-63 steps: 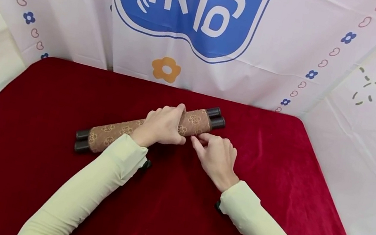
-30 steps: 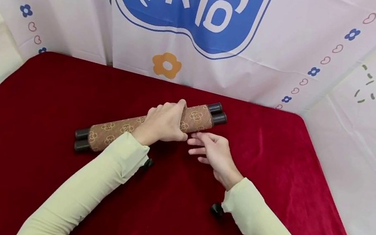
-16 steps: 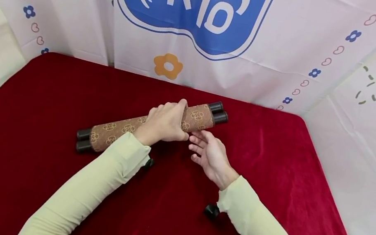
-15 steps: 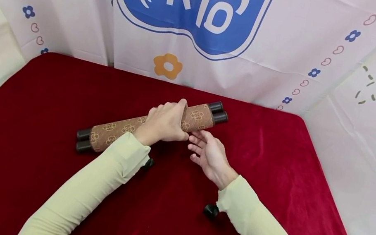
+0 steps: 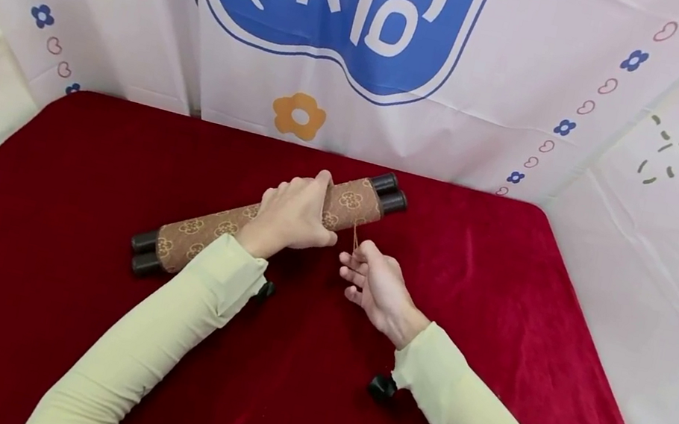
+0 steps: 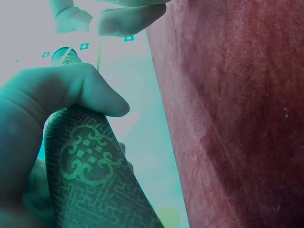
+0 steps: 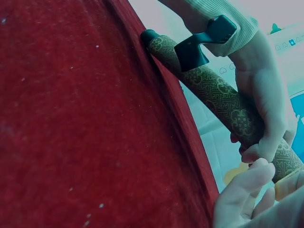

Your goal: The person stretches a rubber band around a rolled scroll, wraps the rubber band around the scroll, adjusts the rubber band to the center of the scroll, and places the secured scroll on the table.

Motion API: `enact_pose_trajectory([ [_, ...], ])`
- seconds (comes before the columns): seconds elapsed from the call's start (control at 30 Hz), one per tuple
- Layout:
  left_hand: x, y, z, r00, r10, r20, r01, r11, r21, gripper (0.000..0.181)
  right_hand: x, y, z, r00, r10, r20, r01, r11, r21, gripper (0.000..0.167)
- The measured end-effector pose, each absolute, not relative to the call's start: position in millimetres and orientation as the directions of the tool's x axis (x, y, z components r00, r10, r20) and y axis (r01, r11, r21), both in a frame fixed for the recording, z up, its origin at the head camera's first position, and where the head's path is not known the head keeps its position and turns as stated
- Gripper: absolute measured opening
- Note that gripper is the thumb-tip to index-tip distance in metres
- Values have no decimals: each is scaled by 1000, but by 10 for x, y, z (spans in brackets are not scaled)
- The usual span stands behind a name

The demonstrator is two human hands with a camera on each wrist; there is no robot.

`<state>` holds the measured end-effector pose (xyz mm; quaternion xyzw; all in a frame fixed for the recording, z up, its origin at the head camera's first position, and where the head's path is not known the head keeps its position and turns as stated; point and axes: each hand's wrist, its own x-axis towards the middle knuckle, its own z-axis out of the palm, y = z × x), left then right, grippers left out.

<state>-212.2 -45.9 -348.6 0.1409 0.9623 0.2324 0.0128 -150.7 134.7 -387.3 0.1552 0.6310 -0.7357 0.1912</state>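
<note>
A rolled-up scroll in brown brocade with gold flower patterns lies slanted across the cloth, paired black roller ends showing at both sides. My left hand grips it around the middle, and the thumb wraps over the brocade in the left wrist view. From the scroll's near edge runs a thin orange cord. My right hand pinches that cord between thumb and index finger, with the other fingers loosely bent. In the right wrist view the scroll slopes down toward the right hand.
Dark red velvet cloth covers the table. A white printed curtain hangs behind it, with further white panels at both sides. A black wrist camera sits under the right sleeve; another is on the left wrist.
My right hand has drawn slightly back from the scroll, and the orange cord now stretches visibly between them. Its fingers have turned and spread compared with 2.1 s ago. The left hand keeps its grip.
</note>
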Motion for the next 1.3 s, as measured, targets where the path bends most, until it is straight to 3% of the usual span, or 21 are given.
enact_pose_trajectory([
  [0.4, -2121, -499, -3434, -967, 252, 37, 239, 850, 470, 71, -1334, 1354, -3938, -945, 75, -318, 269, -377, -886, 16],
  [0.57, -2111, -509, -3432, -965, 262, 35, 246, 844, 476, 66, -1301, 1345, -3839, -948, 137, -286, 187, -488, -853, 19],
  [0.83, -2102, -496, -3447, -963, 264, 43, 251, 836, 488, 63, -1332, 1383, -3704, -949, 57, -310, 198, -656, -728, 18],
  [0.93, -2099, -488, -3439, -964, 261, 54, 253, 835, 488, 63, -1339, 1341, -3710, -942, 14, -335, 253, -627, -736, 19],
  [1.13, -2085, -499, -3390, -966, 248, 76, 253, 835, 488, 68, -1332, 1237, -3803, -906, -16, -423, 392, -412, -823, 27],
  [1.3, -2072, -532, -3329, -965, 247, 89, 257, 827, 500, 70, -1329, 1263, -3856, -879, -36, -476, 459, -334, -823, 25],
])
